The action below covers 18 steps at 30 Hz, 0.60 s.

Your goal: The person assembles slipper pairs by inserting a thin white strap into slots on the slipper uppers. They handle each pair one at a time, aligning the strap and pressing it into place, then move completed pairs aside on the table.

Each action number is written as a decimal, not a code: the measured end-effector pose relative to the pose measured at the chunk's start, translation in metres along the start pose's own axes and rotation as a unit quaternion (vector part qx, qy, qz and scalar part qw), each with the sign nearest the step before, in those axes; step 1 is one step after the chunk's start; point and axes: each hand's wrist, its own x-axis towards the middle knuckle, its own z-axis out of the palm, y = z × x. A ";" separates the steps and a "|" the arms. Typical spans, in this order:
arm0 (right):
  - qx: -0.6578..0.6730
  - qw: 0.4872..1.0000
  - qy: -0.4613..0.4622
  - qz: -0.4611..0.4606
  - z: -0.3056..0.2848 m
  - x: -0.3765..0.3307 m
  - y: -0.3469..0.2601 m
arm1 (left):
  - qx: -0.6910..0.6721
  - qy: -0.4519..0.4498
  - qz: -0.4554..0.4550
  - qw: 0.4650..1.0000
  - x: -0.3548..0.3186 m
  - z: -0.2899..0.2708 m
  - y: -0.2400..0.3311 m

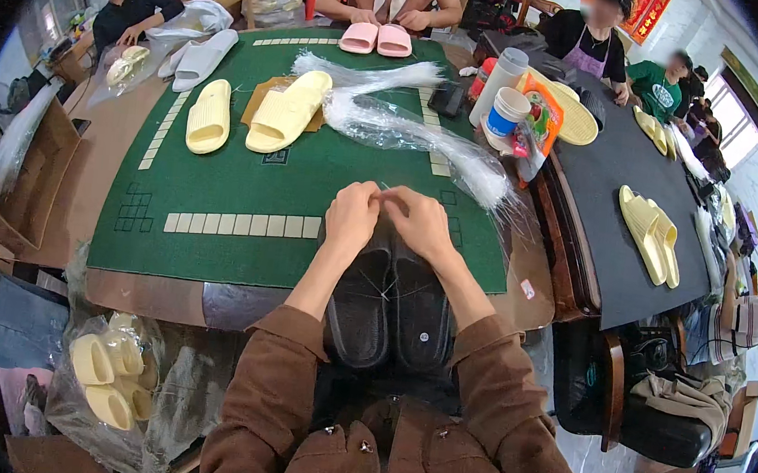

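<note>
A pair of black slide slippers (357, 321) lies side by side at the table's near edge, right in front of me. Over their toe ends my left hand (351, 218) and my right hand (418, 225) meet, fingertips pinched close together. What the fingers pinch is too small to make out. Thin pale strands (385, 290) cross the slippers' insoles. Beyond my hands, a bundle of clear, thin plastic strands (476, 175) lies partly in clear wrap. Pale yellow slides (209, 118) rest on the green mat (213, 252), one of them on brown cardboard (265, 98).
Rows of cream tiles (243, 225) border the mat. At right stand a grey bottle (500, 84), a white tub (505, 116) and a dark table (610, 250) bearing yellow slides (648, 233). Bagged slides (106, 370) sit low left. Across the table, a person holds pink slides (376, 39).
</note>
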 end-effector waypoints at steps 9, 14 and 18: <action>0.135 0.961 0.116 0.214 -0.011 0.003 0.030 | -0.014 -0.014 -0.008 1.000 -0.003 -0.002 0.009; 0.027 0.998 0.048 0.009 -0.006 0.000 0.000 | 0.023 -0.003 0.042 0.999 -0.003 -0.001 0.004; -0.013 0.999 0.011 0.040 -0.002 -0.001 0.009 | 0.011 -0.003 0.024 1.000 -0.002 -0.002 0.008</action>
